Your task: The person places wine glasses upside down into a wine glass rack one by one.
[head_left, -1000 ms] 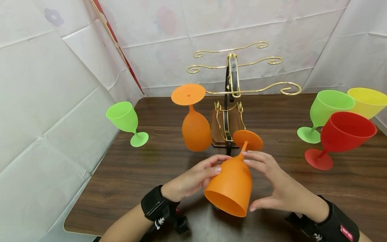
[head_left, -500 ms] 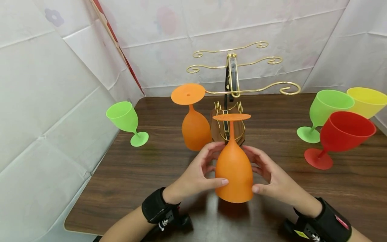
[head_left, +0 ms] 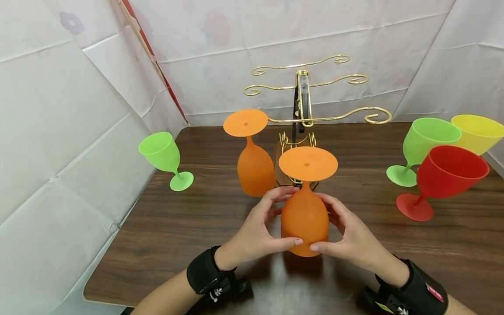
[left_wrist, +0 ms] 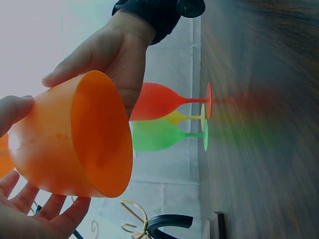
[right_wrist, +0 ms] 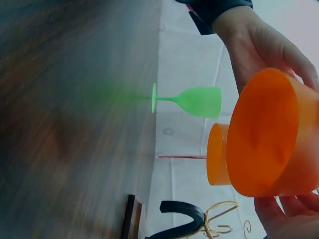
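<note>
Both hands hold an orange goblet (head_left: 305,214) upside down, its round foot uppermost. My left hand (head_left: 256,234) curls round its left side and my right hand (head_left: 354,240) round its right, thumbs on the near face. Seen from the left wrist, the goblet's open rim (left_wrist: 102,134) faces the tabletop and stands clear of it. Just behind it is a gold wire rack (head_left: 334,117) with scrolled arms. A second orange goblet (head_left: 256,170) hangs inverted by its foot at the left of the rack's nearest arm.
A green goblet (head_left: 161,153) stands upright at the left of the brown wooden table (head_left: 157,245). On the right are another green goblet (head_left: 425,140), a yellow goblet (head_left: 478,131) and a red goblet (head_left: 449,173). White sheeting (head_left: 220,52) lines the back and sides.
The held goblet went from tilted to upright-inverted, then its foot tipped toward me. My right hand closed from loose contact into a grip round the bowl. The rack and standing goblets stayed put.
</note>
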Tool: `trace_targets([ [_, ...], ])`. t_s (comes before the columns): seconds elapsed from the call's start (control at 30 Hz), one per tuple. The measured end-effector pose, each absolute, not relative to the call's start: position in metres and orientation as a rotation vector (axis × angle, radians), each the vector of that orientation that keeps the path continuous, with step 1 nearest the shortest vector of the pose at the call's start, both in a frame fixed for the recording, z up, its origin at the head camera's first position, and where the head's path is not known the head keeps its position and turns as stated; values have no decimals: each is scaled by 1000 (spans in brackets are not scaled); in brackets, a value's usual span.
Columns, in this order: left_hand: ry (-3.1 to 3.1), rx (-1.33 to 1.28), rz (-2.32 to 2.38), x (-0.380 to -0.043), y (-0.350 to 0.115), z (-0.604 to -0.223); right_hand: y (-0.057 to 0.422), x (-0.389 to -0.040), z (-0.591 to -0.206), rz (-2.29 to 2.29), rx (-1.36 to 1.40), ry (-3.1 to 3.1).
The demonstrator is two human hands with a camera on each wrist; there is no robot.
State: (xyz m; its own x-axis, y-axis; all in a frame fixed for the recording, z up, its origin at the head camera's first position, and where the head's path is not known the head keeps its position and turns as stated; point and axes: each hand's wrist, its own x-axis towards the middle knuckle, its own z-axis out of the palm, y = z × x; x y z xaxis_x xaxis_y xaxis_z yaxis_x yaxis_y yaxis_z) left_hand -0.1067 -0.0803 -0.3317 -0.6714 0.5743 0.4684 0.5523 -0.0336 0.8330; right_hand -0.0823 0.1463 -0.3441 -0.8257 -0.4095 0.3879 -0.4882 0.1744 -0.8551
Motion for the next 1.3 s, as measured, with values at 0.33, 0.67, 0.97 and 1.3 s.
trace_targets([
  [0.33,2181,1355,1881,-109,-86,-333,148,-82,-335,1649,825,-2340],
  [0.67,2239,1294,1898,-110,-97,-340,168,-95,-322,1483,672,-2295],
  [0.97,2238,1271,1902,-111,-100,-342,182,-112,-314,1505,436,-2346],
  [1.3,2243,1254,1897,-110,-101,-343,189,-128,-308,1501,312,-2375],
])
